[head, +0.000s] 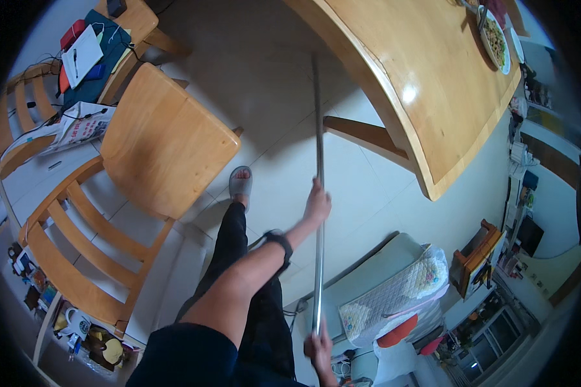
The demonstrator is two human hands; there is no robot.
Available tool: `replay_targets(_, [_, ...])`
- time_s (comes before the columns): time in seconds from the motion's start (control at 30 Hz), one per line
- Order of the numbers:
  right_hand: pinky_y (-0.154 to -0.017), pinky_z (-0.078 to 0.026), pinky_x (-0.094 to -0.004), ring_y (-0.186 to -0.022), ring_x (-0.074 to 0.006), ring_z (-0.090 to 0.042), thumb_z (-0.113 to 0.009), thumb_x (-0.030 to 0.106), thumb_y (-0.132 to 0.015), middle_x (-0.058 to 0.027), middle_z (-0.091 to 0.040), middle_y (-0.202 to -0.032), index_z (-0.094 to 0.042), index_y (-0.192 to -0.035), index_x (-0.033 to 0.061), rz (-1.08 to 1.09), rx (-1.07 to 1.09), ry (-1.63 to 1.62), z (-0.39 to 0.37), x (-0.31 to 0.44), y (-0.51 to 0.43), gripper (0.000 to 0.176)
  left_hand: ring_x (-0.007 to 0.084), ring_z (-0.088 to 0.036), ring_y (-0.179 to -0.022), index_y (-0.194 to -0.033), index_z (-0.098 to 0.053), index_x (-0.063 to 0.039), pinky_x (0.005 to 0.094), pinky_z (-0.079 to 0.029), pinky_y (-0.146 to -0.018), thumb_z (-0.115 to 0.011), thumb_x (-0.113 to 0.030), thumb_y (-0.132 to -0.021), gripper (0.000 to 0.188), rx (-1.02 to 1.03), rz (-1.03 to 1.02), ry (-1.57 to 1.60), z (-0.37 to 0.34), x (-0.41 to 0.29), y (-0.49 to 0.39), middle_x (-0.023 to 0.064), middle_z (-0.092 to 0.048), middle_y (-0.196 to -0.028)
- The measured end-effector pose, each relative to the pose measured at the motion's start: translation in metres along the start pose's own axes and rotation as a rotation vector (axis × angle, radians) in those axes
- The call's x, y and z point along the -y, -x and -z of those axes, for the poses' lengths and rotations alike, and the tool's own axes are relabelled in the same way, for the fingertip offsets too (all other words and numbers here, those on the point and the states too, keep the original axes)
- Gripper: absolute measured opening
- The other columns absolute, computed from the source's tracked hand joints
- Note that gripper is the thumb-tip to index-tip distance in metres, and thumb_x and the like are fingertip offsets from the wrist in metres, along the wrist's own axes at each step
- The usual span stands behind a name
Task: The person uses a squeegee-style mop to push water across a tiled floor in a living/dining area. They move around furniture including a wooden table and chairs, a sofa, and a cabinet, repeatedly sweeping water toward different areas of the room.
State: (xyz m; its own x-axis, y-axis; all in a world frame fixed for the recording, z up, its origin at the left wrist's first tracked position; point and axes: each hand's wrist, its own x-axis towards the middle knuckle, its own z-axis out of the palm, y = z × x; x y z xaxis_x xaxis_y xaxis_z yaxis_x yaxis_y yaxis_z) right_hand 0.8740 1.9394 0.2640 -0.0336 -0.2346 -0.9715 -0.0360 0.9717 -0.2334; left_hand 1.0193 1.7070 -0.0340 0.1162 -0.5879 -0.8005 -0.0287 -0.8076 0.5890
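A long metal pole [319, 251] runs from near my body, away over the tiled floor, to the shadow under the wooden table. My left hand [317, 203] is closed around its middle, with a dark band on that wrist. Lower in the view, my right hand [318, 344] grips the pole close to its near end. The far end of the pole is dim against the floor, and what it bears there cannot be made out.
A wooden table [416, 111] with a plate of food [495, 41] stands at the upper right. Wooden chairs [169, 140] are on the left, one holding papers and cables. A sofa [368, 280] with a quilted cover lies at the lower right. My slippered foot [241, 184] is beside the near chair.
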Motion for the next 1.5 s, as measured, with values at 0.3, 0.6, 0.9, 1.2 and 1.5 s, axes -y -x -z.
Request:
replay_targets(0.3, [-0.037,-0.031,-0.0180,-0.046,-0.0067,-0.037,-0.042,0.029,-0.099,0.0020,-0.038,-0.061,-0.003,-0.149,0.0284,0.161,0.173,-0.177,-0.123,0.140,-0.156,0.064,0.0445,-0.053,-0.108,-0.140,-0.019,0.001,0.0494,-0.046,-0.089,-0.045,-0.013,-0.089,0.059,-0.141,-0.168,-0.282,0.056,-0.101,-0.072,0.0285,-0.047,-0.126])
replay_targets(0.6, [-0.045,-0.035,-0.0206,-0.052,-0.0079,-0.039,-0.040,0.022,-0.100,0.0009,-0.042,-0.069,0.000,-0.149,0.0291,-0.346,0.143,-0.056,0.005,-0.005,-0.004,0.064,0.0412,-0.061,-0.098,-0.139,-0.011,0.007,0.0452,-0.052,-0.083,-0.042,-0.002,-0.084,0.064,-0.164,0.005,-0.412,0.002,0.021,-0.024,0.0312,-0.050,-0.120])
replay_targets(0.9, [-0.037,-0.028,-0.0215,-0.041,-0.0058,-0.035,-0.051,0.026,-0.096,0.0059,-0.039,-0.058,-0.034,-0.143,0.0185,0.449,-0.068,0.476,0.094,-0.169,0.101,0.051,0.0449,-0.057,-0.101,-0.139,-0.012,0.007,0.0492,-0.047,-0.087,-0.044,-0.006,-0.086,0.063,-0.085,0.161,-0.231,-0.054,0.144,0.077,0.0331,-0.052,-0.115])
replay_targets(1.2, [-0.042,-0.030,-0.0187,-0.048,-0.0042,-0.034,-0.046,0.024,-0.099,0.0053,-0.037,-0.066,-0.015,-0.149,0.0265,0.008,0.310,-0.092,-0.028,0.032,-0.080,0.059,0.0458,-0.052,-0.110,-0.135,-0.023,0.007,0.0471,-0.044,-0.093,-0.047,-0.012,-0.087,0.057,-0.323,-0.154,-0.283,0.057,0.006,-0.071,0.0350,-0.047,-0.122])
replay_targets(1.5, [-0.053,-0.036,-0.0176,-0.060,-0.0056,-0.037,-0.044,0.020,-0.099,0.0005,-0.048,-0.084,-0.012,-0.150,0.0178,-0.305,0.226,0.012,0.039,-0.041,0.007,0.060,0.0460,-0.059,-0.096,-0.127,-0.023,0.006,0.0511,-0.048,-0.083,-0.048,-0.005,-0.084,0.051,-0.264,0.045,-0.487,0.009,0.084,-0.016,0.0336,-0.056,-0.107])
